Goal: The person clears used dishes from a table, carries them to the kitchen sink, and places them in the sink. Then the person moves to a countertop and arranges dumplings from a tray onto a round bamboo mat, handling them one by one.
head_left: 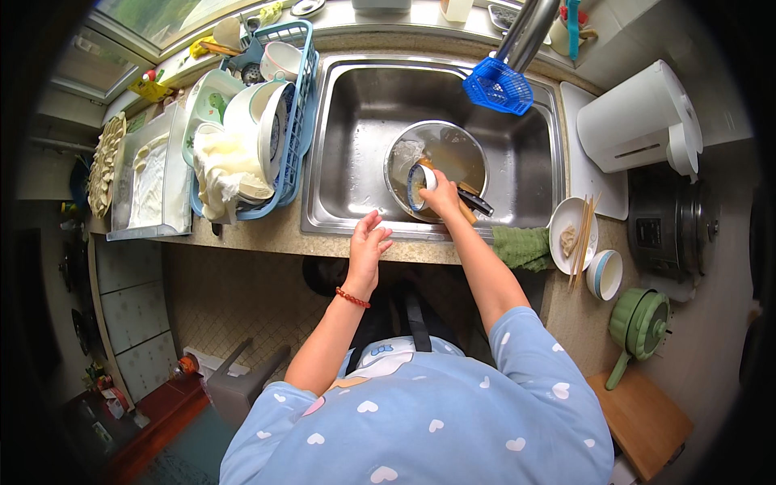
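Note:
My right hand (pixel 441 195) grips the rim of a small white bowl (pixel 419 187) with blue patterning, tilted over a round metal basin (pixel 393 130). Cloudy water fills the basin, which stands in a stainless steel sink (pixel 357 121). Beside my right hand, the black handle of a kitchen utensil (pixel 474 202) rests over the basin's edge, next to wooden handles. A pale translucent piece, perhaps plastic film, lies in the water at the left. My left hand (pixel 368 245) hovers at the sink's front edge, fingers apart, holding nothing.
A blue plastic dish basket (pixel 298 130) with bowls stands left of the sink. Overhead at right hang the faucet (pixel 526 36) and a blue strainer basket (pixel 498 86). A green cloth (pixel 521 247), a plate (pixel 562 215) with chopsticks and a bowl (pixel 604 275) line the right counter.

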The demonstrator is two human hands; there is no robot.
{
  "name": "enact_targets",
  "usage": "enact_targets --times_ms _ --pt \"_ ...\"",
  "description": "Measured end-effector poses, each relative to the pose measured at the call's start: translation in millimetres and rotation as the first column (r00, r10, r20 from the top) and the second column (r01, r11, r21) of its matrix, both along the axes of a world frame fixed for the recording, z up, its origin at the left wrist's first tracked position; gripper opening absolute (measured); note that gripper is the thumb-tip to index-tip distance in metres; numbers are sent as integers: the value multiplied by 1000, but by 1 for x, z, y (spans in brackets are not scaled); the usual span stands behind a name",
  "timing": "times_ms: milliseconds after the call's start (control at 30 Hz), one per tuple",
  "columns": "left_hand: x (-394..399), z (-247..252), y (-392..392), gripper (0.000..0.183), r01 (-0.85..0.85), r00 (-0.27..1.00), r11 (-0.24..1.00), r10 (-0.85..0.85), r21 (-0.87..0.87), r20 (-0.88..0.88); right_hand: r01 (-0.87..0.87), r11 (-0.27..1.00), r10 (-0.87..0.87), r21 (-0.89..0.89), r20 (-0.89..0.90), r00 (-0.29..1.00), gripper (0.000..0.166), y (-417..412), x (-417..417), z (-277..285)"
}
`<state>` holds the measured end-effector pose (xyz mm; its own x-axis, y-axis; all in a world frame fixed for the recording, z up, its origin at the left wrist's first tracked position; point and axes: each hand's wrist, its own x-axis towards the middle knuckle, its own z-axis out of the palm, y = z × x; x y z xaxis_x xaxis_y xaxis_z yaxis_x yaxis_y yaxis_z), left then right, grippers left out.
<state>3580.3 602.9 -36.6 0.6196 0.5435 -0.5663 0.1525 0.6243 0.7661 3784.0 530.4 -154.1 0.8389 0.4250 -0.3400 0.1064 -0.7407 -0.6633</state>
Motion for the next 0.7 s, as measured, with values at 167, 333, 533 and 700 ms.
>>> enact_targets --times_ms 167,333,533,700 --pt "-3 -5 8 45 -41 999 999 41 -34 -17 336 907 -142 252 -568 811 57 -2 3 3" --pt "3 -13 21 41 -7 1000 999 7 -51 -5 467 830 -103 304 -741 664 60 -3 4 8" --pt "20 -15 44 38 115 992 992 -113 47 -48 70 997 -69 -19 28 997 63 3 -5 2" --pt "28 -20 61 39 223 972 972 -216 71 -96 121 989 -125 -78 -43 991 68 11 -16 14"
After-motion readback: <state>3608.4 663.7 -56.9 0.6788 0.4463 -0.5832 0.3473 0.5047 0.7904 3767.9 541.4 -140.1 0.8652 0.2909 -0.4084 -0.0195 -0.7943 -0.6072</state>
